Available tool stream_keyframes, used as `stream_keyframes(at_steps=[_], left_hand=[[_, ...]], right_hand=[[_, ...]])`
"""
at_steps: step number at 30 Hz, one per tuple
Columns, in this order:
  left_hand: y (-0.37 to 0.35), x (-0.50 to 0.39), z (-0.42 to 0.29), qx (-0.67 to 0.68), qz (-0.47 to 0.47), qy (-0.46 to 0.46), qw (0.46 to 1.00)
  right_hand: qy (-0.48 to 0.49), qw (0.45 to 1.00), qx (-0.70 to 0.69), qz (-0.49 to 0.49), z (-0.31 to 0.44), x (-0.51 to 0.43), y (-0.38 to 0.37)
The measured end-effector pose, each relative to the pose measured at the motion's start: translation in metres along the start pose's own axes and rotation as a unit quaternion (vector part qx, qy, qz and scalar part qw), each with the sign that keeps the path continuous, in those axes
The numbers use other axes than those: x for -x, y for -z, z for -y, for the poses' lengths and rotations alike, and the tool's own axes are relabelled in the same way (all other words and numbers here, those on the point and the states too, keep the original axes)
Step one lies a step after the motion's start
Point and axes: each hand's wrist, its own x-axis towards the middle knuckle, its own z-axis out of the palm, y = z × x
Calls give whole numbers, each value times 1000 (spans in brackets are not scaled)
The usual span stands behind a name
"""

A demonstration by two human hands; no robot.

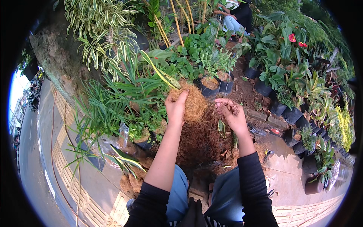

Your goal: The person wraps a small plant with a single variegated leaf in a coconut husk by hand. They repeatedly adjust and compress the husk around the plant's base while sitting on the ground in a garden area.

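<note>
My left hand (pixel 176 106) grips a ball of coconut fibre (pixel 196 103), thumb on top. A snake plant leaf (pixel 161 72) with yellow edges sticks out of the ball towards the upper left. My right hand (pixel 231 110), soiled with dark earth, is just right of the ball. Its fingers are curled, with thin fibre strands (pixel 211 101) running from the ball to the fingertips. Below both hands lies a heap of brown coir (pixel 198 139), with a small variegated leaf (pixel 221 128) on it.
Fibre-wrapped snake plants (pixel 127 161) lie at lower left beside a clear plastic bag (pixel 106 146). Black polybags (pixel 210 83) with plants stand ahead, and more planters (pixel 292 115) line the right. A hose (pixel 54 159) crosses the pavement. Another person (pixel 238 17) crouches beyond the plants.
</note>
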Motion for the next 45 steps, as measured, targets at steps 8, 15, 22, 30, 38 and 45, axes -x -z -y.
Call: stream_keyframes(at_steps=[8,15,22,30,38,45], left_hand=[[-15,12,0,36,21,73,996],[-24,20,-3,-11,127,98,987],[-20,22,-7,-104,260,84,956],[-2,11,-7,19,334,169,927],[-13,25,6,-78,358,66,928],[-24,28,12,15,270,101,957]], right_hand=[[94,995,-15,-11,6,4,-20],[-79,965,-246,30,2,4,-32],[-168,927,-335,-26,3,3,-24],[-149,915,-370,-64,13,4,-20],[-120,910,-391,-63,12,7,-23],[-119,894,-431,-29,10,-2,-12]])
